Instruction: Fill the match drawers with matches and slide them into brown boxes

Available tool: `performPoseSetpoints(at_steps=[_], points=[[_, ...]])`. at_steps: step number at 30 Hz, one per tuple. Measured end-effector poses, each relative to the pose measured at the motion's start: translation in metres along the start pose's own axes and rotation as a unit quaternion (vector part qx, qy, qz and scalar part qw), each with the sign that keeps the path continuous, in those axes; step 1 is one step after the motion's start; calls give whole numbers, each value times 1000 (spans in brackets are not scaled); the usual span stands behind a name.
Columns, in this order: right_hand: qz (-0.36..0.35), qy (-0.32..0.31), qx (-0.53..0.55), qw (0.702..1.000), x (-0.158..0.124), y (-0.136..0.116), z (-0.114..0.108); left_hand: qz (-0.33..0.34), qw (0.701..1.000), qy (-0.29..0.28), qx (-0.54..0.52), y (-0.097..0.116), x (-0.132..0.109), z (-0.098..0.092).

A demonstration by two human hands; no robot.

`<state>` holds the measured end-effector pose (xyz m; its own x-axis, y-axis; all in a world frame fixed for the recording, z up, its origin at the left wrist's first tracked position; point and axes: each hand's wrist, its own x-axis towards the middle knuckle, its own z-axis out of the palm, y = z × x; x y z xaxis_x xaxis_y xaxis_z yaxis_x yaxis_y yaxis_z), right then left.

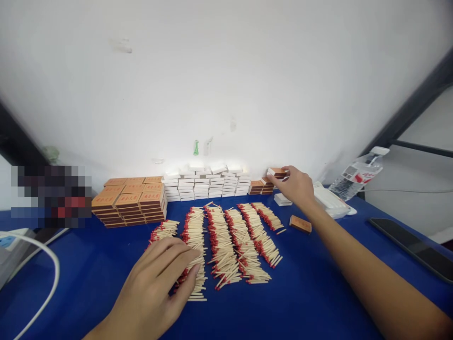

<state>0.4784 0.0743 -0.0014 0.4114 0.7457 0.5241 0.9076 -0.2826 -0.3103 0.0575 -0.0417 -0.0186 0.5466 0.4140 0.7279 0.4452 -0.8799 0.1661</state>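
Observation:
Rows of red-tipped matches (221, 245) lie on the blue table. Over the leftmost rows is my left hand (159, 278), its fingers bent; whether they touch or pinch any matches is hidden. At the back right my right hand (295, 186) grips an orange matchbox (277, 172) between thumb and fingers, just above a small stack of brown-sided boxes (256, 187). White trays (203, 184) are piled against the wall, and a few more white trays (282, 199) lie under my right hand. One matchbox (300, 224) lies alone beside my right forearm.
Stacked orange matchboxes (130, 198) stand at the back left. On the right are a plastic bottle (359, 174), a white package (331, 200) and a dark phone (414, 245). A white cable (56, 269) curves over the left side.

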Motion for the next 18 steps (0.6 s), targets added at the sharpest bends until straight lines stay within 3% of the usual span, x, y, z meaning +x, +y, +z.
performPoseSetpoints(at_steps=[4,8,12,18], points=[[-14,2,68,998,-14,-13,-26,-2,1000,3,-4,1,0,-1],[-29,-22,139,990,-54,-18,-55,1,1000,2,-9,2,0,-2],[-6,-52,151,987,-114,6,-77,6,1000,-3,-14,7,-1,-2],[57,-121,39,990,-190,52,-89,12,1000,-15,-13,11,-1,2]])
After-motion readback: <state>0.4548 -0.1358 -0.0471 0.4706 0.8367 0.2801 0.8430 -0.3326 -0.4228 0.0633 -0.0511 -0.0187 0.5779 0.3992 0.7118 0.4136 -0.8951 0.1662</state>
